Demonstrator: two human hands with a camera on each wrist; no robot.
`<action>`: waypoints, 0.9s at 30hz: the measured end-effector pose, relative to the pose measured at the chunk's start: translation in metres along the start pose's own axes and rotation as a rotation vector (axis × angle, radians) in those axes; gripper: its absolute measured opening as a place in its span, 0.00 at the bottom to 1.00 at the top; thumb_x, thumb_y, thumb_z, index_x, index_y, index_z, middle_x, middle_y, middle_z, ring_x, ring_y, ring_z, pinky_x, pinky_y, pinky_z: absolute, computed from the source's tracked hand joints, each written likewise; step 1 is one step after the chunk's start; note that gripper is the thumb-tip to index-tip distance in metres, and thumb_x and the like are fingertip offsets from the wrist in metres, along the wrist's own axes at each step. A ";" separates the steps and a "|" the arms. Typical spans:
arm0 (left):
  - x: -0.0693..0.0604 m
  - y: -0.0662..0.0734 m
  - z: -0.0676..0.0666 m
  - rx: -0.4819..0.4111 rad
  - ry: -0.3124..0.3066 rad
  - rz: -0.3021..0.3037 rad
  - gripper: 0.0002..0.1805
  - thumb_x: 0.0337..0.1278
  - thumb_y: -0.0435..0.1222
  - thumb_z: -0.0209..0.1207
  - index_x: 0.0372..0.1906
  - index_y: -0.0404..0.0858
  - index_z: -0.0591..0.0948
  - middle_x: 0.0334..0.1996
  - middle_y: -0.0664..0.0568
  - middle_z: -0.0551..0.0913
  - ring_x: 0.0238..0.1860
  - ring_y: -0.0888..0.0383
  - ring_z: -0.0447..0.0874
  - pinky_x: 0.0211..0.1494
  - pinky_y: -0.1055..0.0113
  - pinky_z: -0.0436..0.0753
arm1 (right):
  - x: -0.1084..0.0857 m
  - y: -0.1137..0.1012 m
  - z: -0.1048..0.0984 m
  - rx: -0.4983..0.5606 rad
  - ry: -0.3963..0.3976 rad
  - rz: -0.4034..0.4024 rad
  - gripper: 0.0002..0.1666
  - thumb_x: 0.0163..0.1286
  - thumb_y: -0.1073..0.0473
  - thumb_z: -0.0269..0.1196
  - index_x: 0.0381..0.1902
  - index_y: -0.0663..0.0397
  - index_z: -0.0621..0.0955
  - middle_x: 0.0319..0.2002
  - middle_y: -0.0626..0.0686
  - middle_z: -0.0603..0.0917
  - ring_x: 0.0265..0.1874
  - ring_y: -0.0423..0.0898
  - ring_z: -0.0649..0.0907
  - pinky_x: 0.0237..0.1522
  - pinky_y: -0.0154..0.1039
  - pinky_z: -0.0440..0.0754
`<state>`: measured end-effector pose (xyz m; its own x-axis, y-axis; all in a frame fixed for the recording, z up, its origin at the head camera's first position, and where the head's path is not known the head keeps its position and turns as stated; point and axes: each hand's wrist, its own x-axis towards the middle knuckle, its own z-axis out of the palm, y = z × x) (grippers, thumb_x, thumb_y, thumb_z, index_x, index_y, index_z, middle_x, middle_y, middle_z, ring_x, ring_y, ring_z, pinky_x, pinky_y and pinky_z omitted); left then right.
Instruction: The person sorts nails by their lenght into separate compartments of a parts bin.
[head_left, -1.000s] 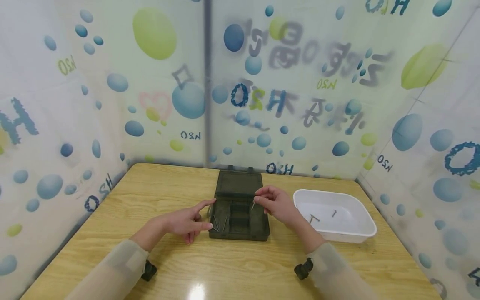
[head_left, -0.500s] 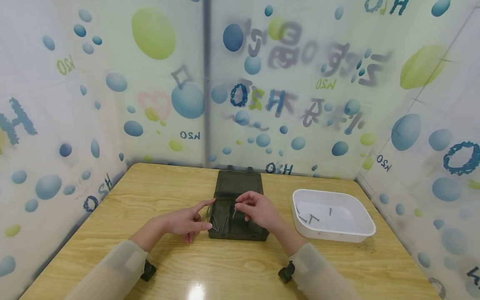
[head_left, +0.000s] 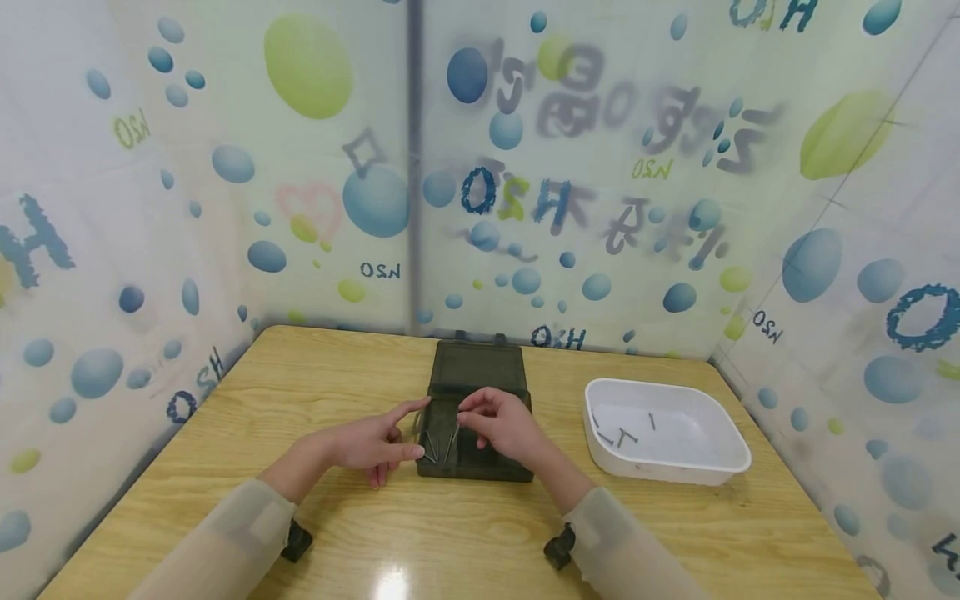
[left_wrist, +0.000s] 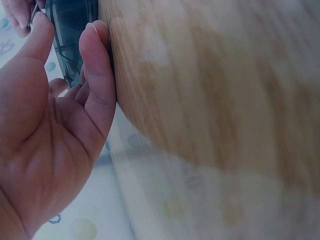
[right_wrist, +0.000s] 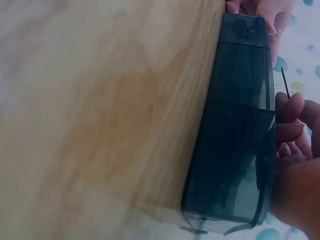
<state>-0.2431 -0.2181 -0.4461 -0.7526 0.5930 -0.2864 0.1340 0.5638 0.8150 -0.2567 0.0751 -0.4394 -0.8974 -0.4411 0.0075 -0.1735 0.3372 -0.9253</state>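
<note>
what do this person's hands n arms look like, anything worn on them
The left hand and right hand are ungloved, with no rings showing. Long, pale beige sleeves cover the forearms: left sleeve, right sleeve. A small, blocky black device shows at the left cuff and another at the right; no cables are visible.

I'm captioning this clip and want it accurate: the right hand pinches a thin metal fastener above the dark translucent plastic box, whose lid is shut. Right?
Only the lid is wrong: the head view shows it open, behind the dark translucent plastic box. The right hand does pinch a thin metal fastener above it.
</note>
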 end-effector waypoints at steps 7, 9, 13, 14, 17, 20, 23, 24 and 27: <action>-0.001 0.002 -0.001 -0.002 -0.003 0.004 0.51 0.83 0.54 0.60 0.92 0.55 0.41 0.30 0.44 0.86 0.24 0.51 0.87 0.33 0.54 0.93 | 0.001 0.000 0.000 -0.014 0.003 -0.008 0.12 0.84 0.52 0.67 0.55 0.53 0.86 0.46 0.57 0.92 0.24 0.43 0.82 0.33 0.42 0.86; -0.001 0.003 -0.001 -0.006 -0.001 0.006 0.51 0.83 0.54 0.61 0.92 0.55 0.41 0.30 0.44 0.86 0.24 0.50 0.87 0.33 0.54 0.93 | 0.001 0.000 0.000 -0.018 0.004 -0.013 0.13 0.84 0.52 0.67 0.56 0.55 0.86 0.46 0.56 0.92 0.24 0.43 0.82 0.33 0.42 0.86; -0.002 0.004 -0.001 -0.010 0.004 0.008 0.50 0.83 0.53 0.61 0.92 0.55 0.42 0.30 0.44 0.86 0.24 0.50 0.86 0.33 0.53 0.93 | 0.001 0.000 -0.001 -0.027 0.004 -0.014 0.17 0.84 0.51 0.67 0.58 0.58 0.86 0.46 0.55 0.92 0.25 0.43 0.82 0.33 0.41 0.86; -0.002 0.004 -0.001 -0.012 0.004 0.007 0.50 0.83 0.53 0.61 0.92 0.55 0.42 0.30 0.43 0.86 0.24 0.50 0.86 0.33 0.53 0.93 | 0.001 0.000 -0.001 -0.029 0.003 -0.016 0.18 0.84 0.51 0.67 0.59 0.59 0.86 0.46 0.55 0.92 0.24 0.43 0.82 0.33 0.41 0.86; -0.002 0.004 -0.001 -0.014 0.003 0.006 0.50 0.83 0.53 0.61 0.92 0.56 0.42 0.31 0.43 0.86 0.24 0.50 0.86 0.33 0.53 0.93 | 0.001 0.001 -0.001 -0.033 0.004 -0.015 0.19 0.84 0.51 0.66 0.60 0.60 0.85 0.46 0.54 0.92 0.24 0.43 0.81 0.33 0.41 0.86; -0.002 0.004 -0.001 -0.020 0.001 0.005 0.50 0.83 0.53 0.61 0.92 0.56 0.42 0.31 0.43 0.86 0.24 0.50 0.86 0.33 0.53 0.93 | 0.001 0.001 -0.001 -0.027 -0.001 -0.016 0.20 0.84 0.51 0.66 0.61 0.62 0.85 0.46 0.55 0.92 0.24 0.43 0.81 0.33 0.41 0.86; -0.002 0.004 -0.001 -0.026 -0.002 0.005 0.51 0.83 0.53 0.61 0.92 0.56 0.41 0.31 0.43 0.86 0.24 0.50 0.86 0.33 0.53 0.93 | 0.002 0.001 -0.001 -0.016 -0.005 -0.009 0.22 0.85 0.51 0.66 0.63 0.62 0.84 0.48 0.57 0.91 0.24 0.43 0.81 0.32 0.40 0.84; -0.002 0.004 -0.001 -0.027 -0.002 0.004 0.51 0.83 0.53 0.61 0.92 0.56 0.41 0.30 0.43 0.86 0.24 0.50 0.86 0.33 0.53 0.93 | 0.001 0.001 -0.001 -0.010 -0.005 -0.006 0.22 0.85 0.50 0.66 0.64 0.62 0.84 0.49 0.58 0.91 0.24 0.43 0.81 0.31 0.39 0.83; -0.002 0.003 0.000 -0.026 -0.001 0.002 0.51 0.83 0.53 0.61 0.92 0.56 0.42 0.30 0.43 0.86 0.24 0.50 0.86 0.33 0.53 0.93 | 0.000 0.000 -0.001 0.002 -0.002 0.004 0.24 0.85 0.49 0.66 0.67 0.60 0.83 0.51 0.62 0.90 0.25 0.43 0.82 0.28 0.37 0.80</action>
<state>-0.2416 -0.2175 -0.4425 -0.7517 0.5947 -0.2851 0.1189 0.5474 0.8284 -0.2569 0.0757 -0.4386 -0.8973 -0.4415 0.0035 -0.1696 0.3373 -0.9260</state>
